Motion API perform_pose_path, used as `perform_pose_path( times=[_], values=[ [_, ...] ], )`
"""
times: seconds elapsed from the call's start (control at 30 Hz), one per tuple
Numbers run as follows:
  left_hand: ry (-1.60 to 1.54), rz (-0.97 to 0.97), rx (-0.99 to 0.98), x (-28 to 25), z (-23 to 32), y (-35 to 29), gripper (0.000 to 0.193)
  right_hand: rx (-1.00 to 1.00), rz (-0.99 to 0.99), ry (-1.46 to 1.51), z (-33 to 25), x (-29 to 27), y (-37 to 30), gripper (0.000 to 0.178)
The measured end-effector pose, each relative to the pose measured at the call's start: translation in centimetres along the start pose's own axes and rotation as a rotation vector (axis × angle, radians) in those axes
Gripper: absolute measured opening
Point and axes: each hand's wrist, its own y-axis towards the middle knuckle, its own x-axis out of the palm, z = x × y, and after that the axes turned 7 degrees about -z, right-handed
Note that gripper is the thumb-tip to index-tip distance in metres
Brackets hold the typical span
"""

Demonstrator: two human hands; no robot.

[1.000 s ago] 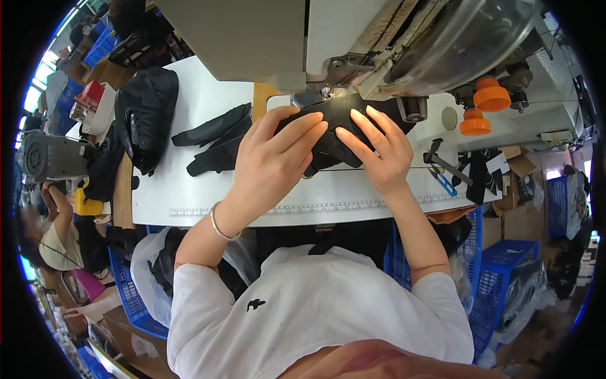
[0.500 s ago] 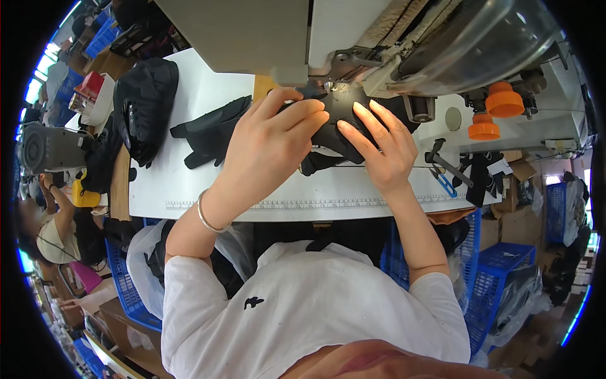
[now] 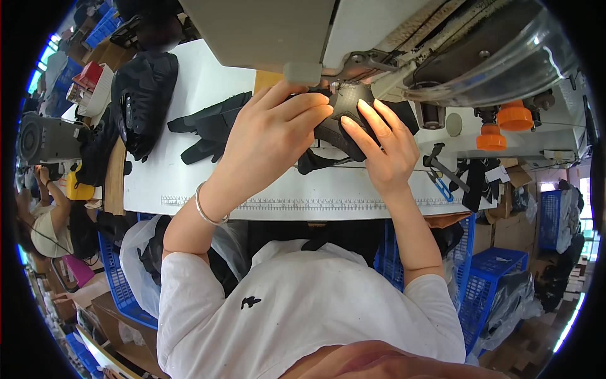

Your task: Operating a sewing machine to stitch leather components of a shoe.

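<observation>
Nearest, at six o'clock, a long printed ruler strip [image 3: 284, 203] is running along the front of the smooth white tabletop [image 3: 151, 183]. Beyond it, the left hand [image 3: 271, 129], wearing a thin silver bangle [image 3: 201, 205], is bearing in from nine o'clock; its fingers are bunching together, the thumb hiding, so I cannot tell whether they are pinching anything. From four o'clock, the right hand [image 3: 391, 155] is spreading its fingers slightly apart, their tips resting on the curved, textured black piece [image 3: 331, 136], which is lying between the hands at the foot of the bulky grey-beige sewing machine [image 3: 265, 31], at twelve o'clock. Work on it seems under way; its seams are not showing clearly, so what is finished or left I cannot tell. At nine o'clock, flat, matt black cut pieces [image 3: 205, 123] are lying apart, and farther out a puffy black shoe-like upper [image 3: 148, 101] is resting.
</observation>
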Motion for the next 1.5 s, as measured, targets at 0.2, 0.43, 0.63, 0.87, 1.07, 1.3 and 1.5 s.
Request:
perform_pose_path(
  times=[0.2, 0.43, 0.63, 0.87, 1.07, 1.3, 1.5],
  values=[
    [0.007, 0.011, 0.020, 0.4, -0.2, 0.1, 0.032, -0.033, 0.043, 0.017, 0.5, 0.2, 0.1, 0.037],
    [-0.015, 0.125, 0.008, 1.9, -0.6, 0.1, 0.030, 0.040, -0.026, 0.076, 0.7, 0.1, 0.4, 0.030],
    [-0.044, 0.112, -0.007, 1.7, 0.1, -0.2, 0.028, 0.047, -0.019, 0.120, 0.6, 0.3, 0.0, 0.028],
    [0.002, 0.150, -0.007, 1.9, -0.2, -0.2, 0.031, 0.020, 0.000, 0.123, 0.0, 0.2, 0.1, 0.033],
    [-0.140, 0.228, -0.080, 1.7, -0.3, 0.6, 0.019, -0.057, 0.110, 0.094, -0.9, 1.0, 0.5, 0.028],
    [-0.152, 0.235, -0.081, 1.5, -0.6, 0.5, 0.015, -0.065, 0.096, 0.094, -0.9, 0.9, 0.4, 0.025],
    [-0.024, 0.213, 0.064, 1.8, -1.1, 0.3, 0.019, -0.065, 0.072, 0.106, -0.7, 0.7, 0.6, 0.024]
  ],
)
